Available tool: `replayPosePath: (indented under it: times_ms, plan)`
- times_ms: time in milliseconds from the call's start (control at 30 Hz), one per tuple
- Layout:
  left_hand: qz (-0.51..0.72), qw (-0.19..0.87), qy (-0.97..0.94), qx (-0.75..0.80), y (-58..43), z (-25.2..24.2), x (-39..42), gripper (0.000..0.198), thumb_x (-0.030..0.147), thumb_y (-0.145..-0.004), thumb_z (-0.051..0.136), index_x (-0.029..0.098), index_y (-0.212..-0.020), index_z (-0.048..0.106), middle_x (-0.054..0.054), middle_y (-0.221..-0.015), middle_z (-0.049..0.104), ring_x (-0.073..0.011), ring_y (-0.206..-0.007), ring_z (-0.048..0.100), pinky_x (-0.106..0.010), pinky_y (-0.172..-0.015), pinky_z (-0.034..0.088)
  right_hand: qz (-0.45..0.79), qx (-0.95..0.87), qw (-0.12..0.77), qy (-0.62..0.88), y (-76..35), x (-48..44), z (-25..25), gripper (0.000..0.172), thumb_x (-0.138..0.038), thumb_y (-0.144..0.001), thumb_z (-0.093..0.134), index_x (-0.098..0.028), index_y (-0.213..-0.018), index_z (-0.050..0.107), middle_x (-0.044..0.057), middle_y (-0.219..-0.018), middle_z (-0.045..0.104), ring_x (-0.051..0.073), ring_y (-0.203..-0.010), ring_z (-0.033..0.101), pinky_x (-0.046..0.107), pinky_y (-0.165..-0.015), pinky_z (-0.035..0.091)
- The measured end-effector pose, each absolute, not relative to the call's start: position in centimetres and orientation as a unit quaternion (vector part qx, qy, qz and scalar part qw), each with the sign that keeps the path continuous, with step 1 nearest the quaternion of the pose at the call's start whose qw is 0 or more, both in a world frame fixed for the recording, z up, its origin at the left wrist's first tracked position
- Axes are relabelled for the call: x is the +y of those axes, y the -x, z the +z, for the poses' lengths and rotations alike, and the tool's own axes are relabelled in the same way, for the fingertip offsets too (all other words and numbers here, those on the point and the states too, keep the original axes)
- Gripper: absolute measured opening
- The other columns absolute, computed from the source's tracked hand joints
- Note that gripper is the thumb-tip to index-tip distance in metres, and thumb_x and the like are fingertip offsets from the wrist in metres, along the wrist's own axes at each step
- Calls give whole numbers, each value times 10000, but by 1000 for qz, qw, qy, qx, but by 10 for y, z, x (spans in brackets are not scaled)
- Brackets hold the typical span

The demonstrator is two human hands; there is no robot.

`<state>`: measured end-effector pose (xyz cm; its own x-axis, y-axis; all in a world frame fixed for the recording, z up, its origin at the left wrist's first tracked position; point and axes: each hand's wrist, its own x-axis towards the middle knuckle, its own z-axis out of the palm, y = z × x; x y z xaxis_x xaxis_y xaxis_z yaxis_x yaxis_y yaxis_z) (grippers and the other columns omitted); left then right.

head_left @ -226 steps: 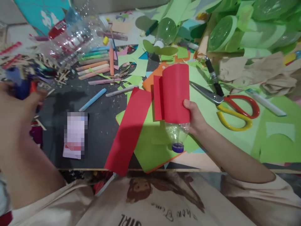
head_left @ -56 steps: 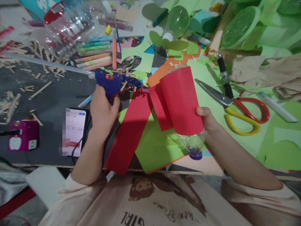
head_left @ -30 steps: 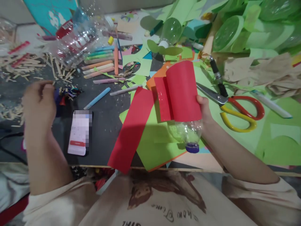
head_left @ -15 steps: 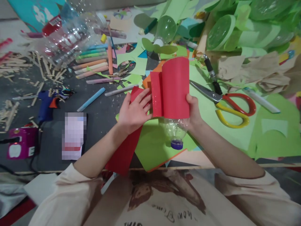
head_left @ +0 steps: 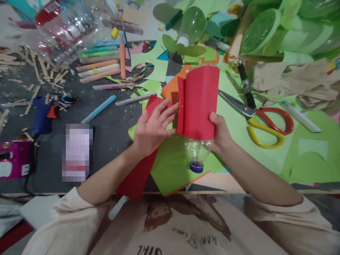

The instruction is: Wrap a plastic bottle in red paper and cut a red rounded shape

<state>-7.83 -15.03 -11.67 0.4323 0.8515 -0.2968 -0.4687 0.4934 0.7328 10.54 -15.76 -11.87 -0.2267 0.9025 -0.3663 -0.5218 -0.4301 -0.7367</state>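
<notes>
My right hand (head_left: 221, 132) grips a clear plastic bottle (head_left: 198, 150) from its right side, thumb on the red paper (head_left: 202, 102) wrapped round it. The bottle's purple cap (head_left: 197, 166) points toward me. Along the left edge of the wrap, a red flap (head_left: 181, 106) stands up, with shiny dots that look like glue. My left hand (head_left: 156, 127) is open, fingers spread and fingertips beside the flap; whether they touch it I cannot tell. Under that hand lies a red paper strip (head_left: 138, 166), partly over a green sheet (head_left: 170, 170).
Scissors (head_left: 249, 113) with red and yellow handles and a black pen (head_left: 245, 83) lie to the right. On the left are a blue glue gun (head_left: 42, 115), a phone (head_left: 77, 152) and a purple box (head_left: 16, 159). Clear bottles (head_left: 74, 32), markers (head_left: 101, 67) and green paper-covered bottles (head_left: 265, 32) stand farther back.
The wrapped bottle has turned slightly, so the flap now shows nearly edge-on. My left hand's fingers have shifted a little to the right, along with the flap. The view has moved slightly.
</notes>
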Motion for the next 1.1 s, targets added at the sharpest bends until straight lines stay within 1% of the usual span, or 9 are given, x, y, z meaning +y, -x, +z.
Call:
replayPosePath:
  times_ms: [200,333,467,567,667,800,900,1000,1100]
  plan:
    - [398,773,-366,332,79,-117,-152,643,685,-884,227,279,-1347,412,-68,-1458,462,-278,-1371,402,-425,-944,502,743,-253,470,403,-105,-157,-117,503,-569,-627,741,-217,-979,664,55,-1006,746,273,-990,696,398,-820,611]
    - [397,759,-411,311,82,-121,-153,601,643,-891,281,273,-1346,413,-73,-1453,480,-270,-1381,407,-447,-1009,468,745,-262,464,401,-105,-157,-117,511,-583,-641,727,-214,-989,669,61,-1015,742,262,-984,697,376,-802,612]
    - [398,724,-480,296,84,-128,-153,650,682,-842,372,286,-1356,417,-58,-1469,474,-268,-1396,394,-471,-1113,369,738,-249,476,408,-105,-158,-118,512,-575,-635,734,-214,-994,684,57,-998,744,246,-942,701,354,-785,608]
    - [408,678,-536,296,83,-132,-154,738,743,-822,359,266,-1386,379,-82,-1432,518,-280,-1409,373,-505,-1167,276,738,-240,477,412,-106,-158,-119,487,-573,-650,721,-211,-973,687,58,-968,743,242,-907,704,354,-766,606]
    - [426,648,-564,285,81,-134,-156,736,734,-841,349,266,-1410,356,-83,-1401,552,-279,-1399,385,-513,-1182,236,741,-238,480,404,-106,-158,-120,479,-566,-662,714,-214,-985,687,53,-986,737,229,-896,703,341,-763,605]
    - [434,618,-597,269,83,-138,-159,706,687,-863,390,280,-1439,344,-67,-1371,581,-271,-1366,419,-498,-1168,268,754,-238,475,386,-106,-157,-118,488,-574,-680,692,-223,-1019,675,58,-1030,727,237,-963,690,352,-791,603]
    - [464,586,-609,266,86,-140,-162,688,682,-876,372,275,-1430,373,-65,-1272,645,-259,-1266,515,-471,-1128,335,759,-224,487,369,-104,-156,-114,480,-574,-696,672,-233,-1035,663,44,-1052,724,220,-1004,677,343,-823,600]
    - [494,548,-601,308,88,-139,-162,599,660,-904,326,291,-1349,483,-57,-1240,645,-250,-1179,573,-436,-1031,438,755,-197,519,349,-103,-155,-112,467,-529,-686,690,-202,-1018,677,39,-1041,734,168,-908,691,255,-784,601]
    - [448,512,-648,341,89,-135,-160,576,621,-940,246,293,-1278,577,-58,-1319,598,-263,-1245,526,-438,-1044,424,756,-176,528,345,-103,-154,-113,490,-539,-640,729,-175,-966,693,51,-955,755,169,-845,703,226,-728,606]
